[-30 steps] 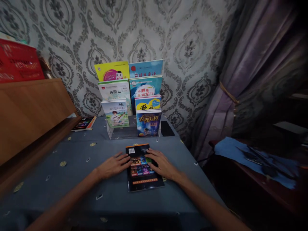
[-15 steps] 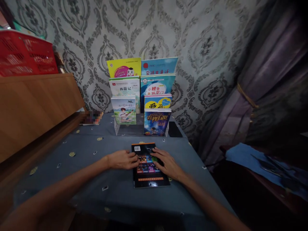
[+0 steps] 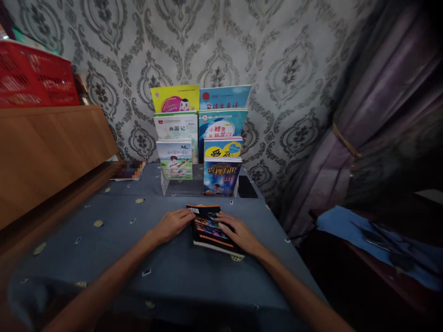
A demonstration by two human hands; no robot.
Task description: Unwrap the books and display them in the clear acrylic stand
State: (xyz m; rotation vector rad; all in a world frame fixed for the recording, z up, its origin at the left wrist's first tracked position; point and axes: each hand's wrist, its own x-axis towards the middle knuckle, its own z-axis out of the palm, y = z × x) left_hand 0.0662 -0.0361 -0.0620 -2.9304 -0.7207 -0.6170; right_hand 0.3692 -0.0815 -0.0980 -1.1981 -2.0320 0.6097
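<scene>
A black book [image 3: 210, 227] with an orange top edge, a barcode and rows of colourful pictures lies between my hands. Its near edge is tipped up off the cloth, so the page block shows along the front. My left hand [image 3: 175, 223] grips it by the upper left edge, fingertips beside the barcode. My right hand [image 3: 238, 233] holds the right side, fingers over the cover; what lies beneath the book is hidden. Just behind it, a clear stand [image 3: 183, 188] holds several upright books, among them a dark blue one [image 3: 221, 177] and one with a guitar player [image 3: 175, 161].
A black phone-like slab [image 3: 248, 186] lies right of the stand. At the back left is a blurred-out printed item [image 3: 126, 169]. A wooden cabinet [image 3: 51, 152] with a red basket [image 3: 38, 76] borders the left; a blue cloth [image 3: 341, 226] and curtain [image 3: 325, 152] are right.
The book's near edge has risen from lying flat. My left hand has shifted from the cover to the upper left edge; my right hand stays on the right side. The view has shifted slightly.
</scene>
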